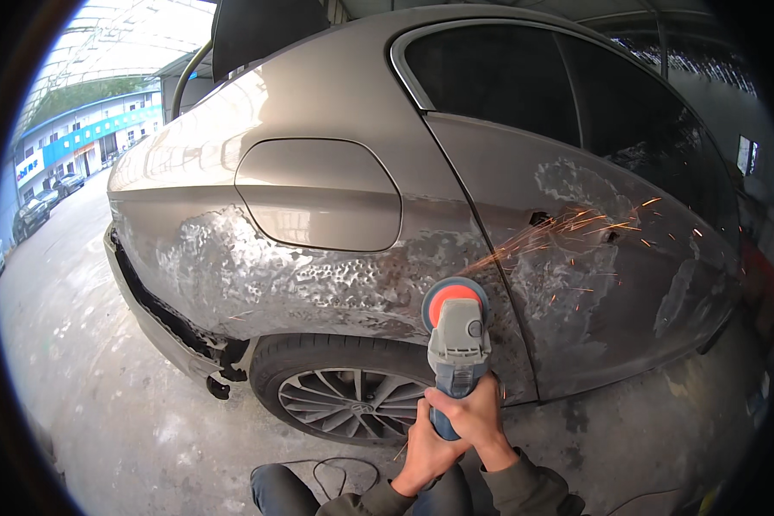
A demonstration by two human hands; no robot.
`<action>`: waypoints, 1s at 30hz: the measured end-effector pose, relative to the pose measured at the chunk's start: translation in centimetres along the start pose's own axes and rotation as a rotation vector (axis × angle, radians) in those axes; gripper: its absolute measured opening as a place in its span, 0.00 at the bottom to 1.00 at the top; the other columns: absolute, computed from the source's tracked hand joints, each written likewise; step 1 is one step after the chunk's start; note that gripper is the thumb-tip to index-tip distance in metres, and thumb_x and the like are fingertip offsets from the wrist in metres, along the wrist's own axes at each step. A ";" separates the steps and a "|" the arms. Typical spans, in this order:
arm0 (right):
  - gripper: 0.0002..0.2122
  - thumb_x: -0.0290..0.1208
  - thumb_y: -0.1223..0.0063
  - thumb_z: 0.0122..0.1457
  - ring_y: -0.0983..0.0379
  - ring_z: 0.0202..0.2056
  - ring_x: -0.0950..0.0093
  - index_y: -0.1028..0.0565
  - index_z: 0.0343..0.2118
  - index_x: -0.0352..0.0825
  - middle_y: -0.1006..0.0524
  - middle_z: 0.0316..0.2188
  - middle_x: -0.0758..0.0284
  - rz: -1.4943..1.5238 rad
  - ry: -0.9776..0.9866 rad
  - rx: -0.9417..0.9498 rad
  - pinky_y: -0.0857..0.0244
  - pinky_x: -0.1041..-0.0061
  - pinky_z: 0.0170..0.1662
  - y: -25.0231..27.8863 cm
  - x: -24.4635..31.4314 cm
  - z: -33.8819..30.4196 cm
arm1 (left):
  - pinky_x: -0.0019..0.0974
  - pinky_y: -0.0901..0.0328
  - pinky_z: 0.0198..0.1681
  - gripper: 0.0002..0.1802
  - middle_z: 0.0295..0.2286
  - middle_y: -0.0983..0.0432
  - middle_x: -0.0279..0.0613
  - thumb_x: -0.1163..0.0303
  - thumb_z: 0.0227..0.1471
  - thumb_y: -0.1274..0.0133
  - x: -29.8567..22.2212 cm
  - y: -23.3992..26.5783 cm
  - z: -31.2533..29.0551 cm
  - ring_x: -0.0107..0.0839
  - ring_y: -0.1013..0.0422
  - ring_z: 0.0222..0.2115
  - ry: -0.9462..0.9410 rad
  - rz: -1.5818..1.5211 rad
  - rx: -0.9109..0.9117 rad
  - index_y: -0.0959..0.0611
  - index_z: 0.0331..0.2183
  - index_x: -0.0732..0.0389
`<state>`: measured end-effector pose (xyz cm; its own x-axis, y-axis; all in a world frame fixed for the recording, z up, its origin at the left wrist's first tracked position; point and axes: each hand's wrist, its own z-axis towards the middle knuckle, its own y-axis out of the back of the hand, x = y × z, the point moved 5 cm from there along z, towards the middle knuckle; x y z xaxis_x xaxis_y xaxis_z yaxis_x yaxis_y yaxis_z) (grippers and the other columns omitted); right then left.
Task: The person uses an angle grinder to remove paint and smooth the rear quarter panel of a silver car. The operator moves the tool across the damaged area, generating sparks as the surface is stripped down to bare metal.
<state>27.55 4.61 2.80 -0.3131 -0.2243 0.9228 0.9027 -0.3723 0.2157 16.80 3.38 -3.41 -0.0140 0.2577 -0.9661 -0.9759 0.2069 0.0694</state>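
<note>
Both my hands are wrapped round an angle grinder (459,344) with a grey head and a blue body. My left hand (428,449) grips its lower end, and my right hand (477,413) closes on the body just above and to the right. The round disc (454,301), with an orange centre, meets the car's rear side panel (335,279) above the wheel, close to the door seam. Orange sparks (576,225) fly from it to the upper right, across the rear door (568,284). Bare, dimpled metal shows along the panel.
Below the panel is the rear wheel (353,391), and the bumper (150,310) hangs away at the left. The fuel flap (318,193) is closed. A black cable (340,469) loops over the concrete floor beside my knees. Cars (33,215) stand outside, far left.
</note>
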 end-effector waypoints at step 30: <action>0.11 0.26 0.34 0.47 0.25 0.31 0.79 0.22 0.33 0.30 0.21 0.29 0.69 0.319 -0.022 0.133 0.30 0.76 0.36 0.7 3.1 2.8 | 0.48 0.29 0.39 0.44 0.33 0.21 0.65 0.54 0.37 0.29 -5.6 0.5 1.9 0.58 0.22 0.36 0.025 0.196 -0.049 0.35 0.46 0.70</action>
<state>28.04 6.19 6.66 -0.0032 -0.2903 0.9569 0.9851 -0.1653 -0.0468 16.84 3.82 2.49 -0.2097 0.2651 -0.9412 -0.9633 0.1092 0.2454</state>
